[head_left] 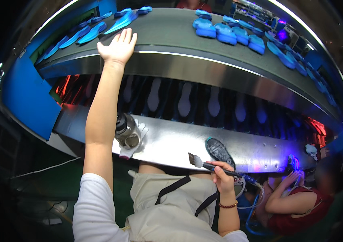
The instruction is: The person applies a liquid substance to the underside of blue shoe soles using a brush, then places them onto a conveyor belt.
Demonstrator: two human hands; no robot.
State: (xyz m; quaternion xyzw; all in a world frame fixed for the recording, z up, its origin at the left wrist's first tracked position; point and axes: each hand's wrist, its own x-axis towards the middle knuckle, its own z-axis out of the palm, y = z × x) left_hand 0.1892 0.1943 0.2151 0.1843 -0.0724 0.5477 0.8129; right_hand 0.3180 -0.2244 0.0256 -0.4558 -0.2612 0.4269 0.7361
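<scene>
My left hand [119,46] is stretched far forward over the edge of the dark green belt [167,28], its fingers spread and nothing in it. Just beyond its fingertips lies a blue shoe sole [121,22]; another blue sole [92,33] rests to its left. Close to my lap, my right hand [223,176] grips the black handle of a flat brush [197,160], whose bristles point left. A thin tube runs from the handle's rear end. Right behind the brush, a dark shoe [219,151] lies on the metal ledge [171,139].
A dark-lidded bottle [126,131] stands on the ledge near my left forearm. More blue soles [226,33] sit in rows along the belt's right side. Below the belt is a dark slot with pale sole shapes [184,100]. At right, a person in red [296,207] handles a shoe.
</scene>
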